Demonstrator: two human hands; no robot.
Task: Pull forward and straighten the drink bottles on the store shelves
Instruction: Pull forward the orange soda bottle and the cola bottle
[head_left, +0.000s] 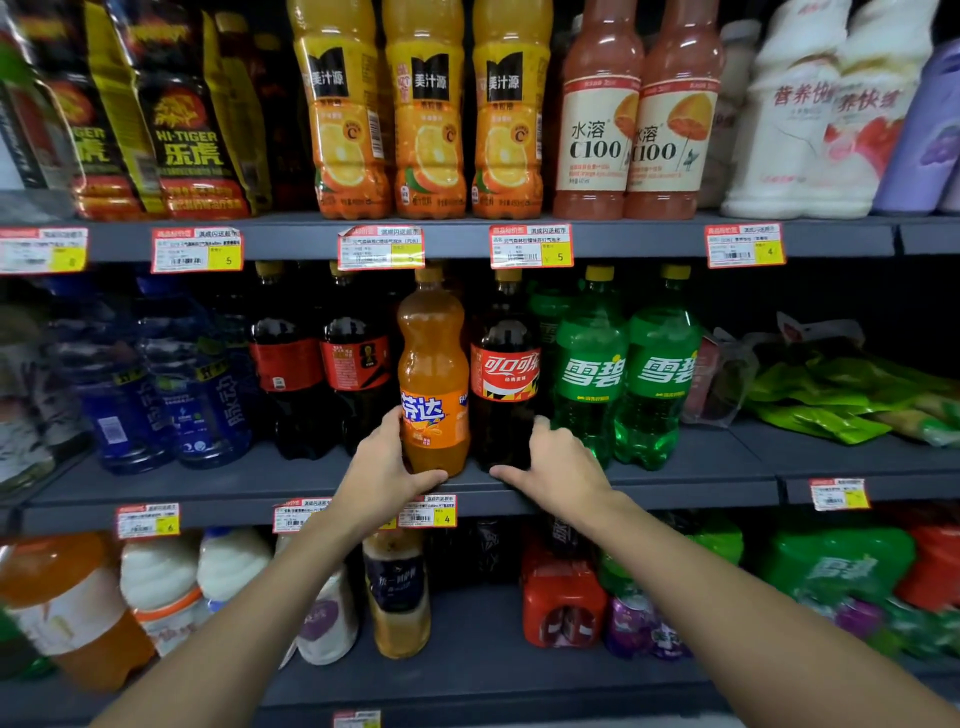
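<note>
- Grey metal shelving (291, 480) is filling the view in three tiers, each front lip carrying red-and-yellow price tags (531, 246).
- Top tier is holding black-and-gold energy drink pouches (189, 130), three orange juice bottles (426, 114), two pink grapefruit bottles (631, 130) and white milk-drink bottles (810, 119), all upright at the front edge.
- Middle tier is carrying, left to right, blue sports-drink bottles (171, 384), two dark cola bottles (322, 364) set further back with labels turned aside, the orange soda bottle (434, 374), the cola bottle (504, 374) and two green lemon-lime bottles (623, 374); crumpled green snack packets (831, 400) are lying flat to the right.
- Orange soda bottle is standing upright at the shelf's front edge, touching the cola bottle beside it.
- Left hand (387, 470) is gripping the orange soda bottle low down, thumb across the base.
- Right hand (558, 467) is wrapping around the lower right side of the cola bottle, thumb lying along the shelf edge.
- Bottom tier is showing mixed bottles, blurred.
</note>
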